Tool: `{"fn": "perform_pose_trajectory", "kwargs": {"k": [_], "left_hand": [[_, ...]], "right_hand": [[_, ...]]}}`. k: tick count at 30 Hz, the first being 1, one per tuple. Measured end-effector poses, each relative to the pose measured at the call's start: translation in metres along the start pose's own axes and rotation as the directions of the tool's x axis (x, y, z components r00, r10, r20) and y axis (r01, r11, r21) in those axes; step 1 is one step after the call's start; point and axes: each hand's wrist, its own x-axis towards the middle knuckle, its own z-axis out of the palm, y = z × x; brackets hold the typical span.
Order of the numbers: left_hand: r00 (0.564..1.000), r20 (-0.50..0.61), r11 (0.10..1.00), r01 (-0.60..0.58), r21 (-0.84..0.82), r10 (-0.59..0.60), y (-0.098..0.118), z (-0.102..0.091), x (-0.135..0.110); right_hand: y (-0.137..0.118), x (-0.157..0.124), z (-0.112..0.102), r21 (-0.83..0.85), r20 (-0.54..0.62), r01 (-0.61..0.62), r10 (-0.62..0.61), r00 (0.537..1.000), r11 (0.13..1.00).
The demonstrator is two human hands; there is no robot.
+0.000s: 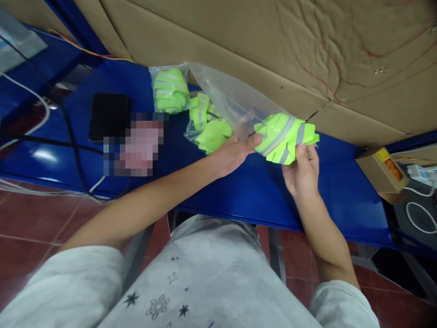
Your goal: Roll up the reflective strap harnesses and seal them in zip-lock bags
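Note:
A folded yellow-green reflective vest (280, 134) with grey stripes is held up between my two hands. My right hand (303, 171) is closed on its right end, thumb on top. My left hand (235, 152) grips a clear plastic bag (228, 93), its thumb reaching the vest's left edge; some of its fingers show only through the film. The bag hangs over and behind the vest's left side. Just behind my left wrist lies another yellow-green bundle (211, 136), partly wrapped in clear film. A rolled reflective bundle in a bag (170, 91) sits farther left.
On the blue table (246, 196), a black flat object (108, 116) lies at left beside a blurred-out patch. Black and white cables (70, 123) cross the left end. Brown cardboard (218, 41) stands along the back. An open cardboard box (382, 171) is at right.

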Motion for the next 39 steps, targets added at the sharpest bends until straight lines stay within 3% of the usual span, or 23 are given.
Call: {"fn": "perform_pose_trajectory", "kwargs": {"k": [3, 9, 12, 17, 21, 25, 28, 32, 36, 39], "left_hand": [[1.000, -0.029, 0.998, -0.011, -0.057, 0.010, -0.003, 0.007, -0.002], [0.973, -0.171, 0.986, 0.143, -0.088, -0.157, -0.021, 0.004, -0.002], [0.978, -0.177, 0.993, 0.108, -0.044, -0.114, -0.028, 0.008, -0.005], [0.997, -0.075, 0.999, 0.034, -0.025, -0.035, -0.030, 0.018, -0.009], [0.996, -0.086, 0.999, 0.036, 0.009, -0.035, -0.032, 0.012, -0.005], [0.984, -0.141, 0.991, -0.092, 0.093, 0.105, -0.030, 0.005, -0.002], [0.985, -0.127, 0.989, -0.106, 0.102, 0.119, -0.025, 0.006, -0.002], [0.988, -0.102, 0.989, -0.104, 0.108, 0.115, -0.021, 0.003, -0.002], [0.995, -0.079, 0.994, -0.060, 0.096, 0.068, -0.027, -0.003, 0.000], [0.995, -0.099, 0.996, -0.006, 0.094, 0.016, -0.032, -0.004, -0.001]], "right_hand": [[0.002, -0.004, 0.015, 0.087, -0.006, -0.114, 0.115, 0.993, 0.990], [0.000, -0.007, 0.036, 0.283, -0.036, -0.322, 0.346, 0.938, 0.903], [-0.010, -0.004, 0.035, 0.442, -0.044, -0.406, 0.471, 0.881, 0.800], [-0.013, 0.004, 0.028, 0.567, -0.060, -0.458, 0.589, 0.806, 0.685], [-0.003, 0.010, 0.021, 0.608, 0.045, -0.522, 0.631, 0.774, 0.598], [0.000, 0.011, 0.017, 0.556, 0.085, -0.524, 0.584, 0.808, 0.645], [-0.002, 0.006, 0.015, 0.421, 0.056, -0.453, 0.476, 0.878, 0.786], [-0.006, 0.001, 0.006, 0.165, 0.100, -0.256, 0.242, 0.965, 0.953], [-0.005, 0.004, -0.004, -0.001, 0.095, -0.175, 0.174, 0.980, 0.985], [-0.003, 0.006, -0.004, 0.055, 0.059, -0.211, 0.208, 0.976, 0.976]]}}
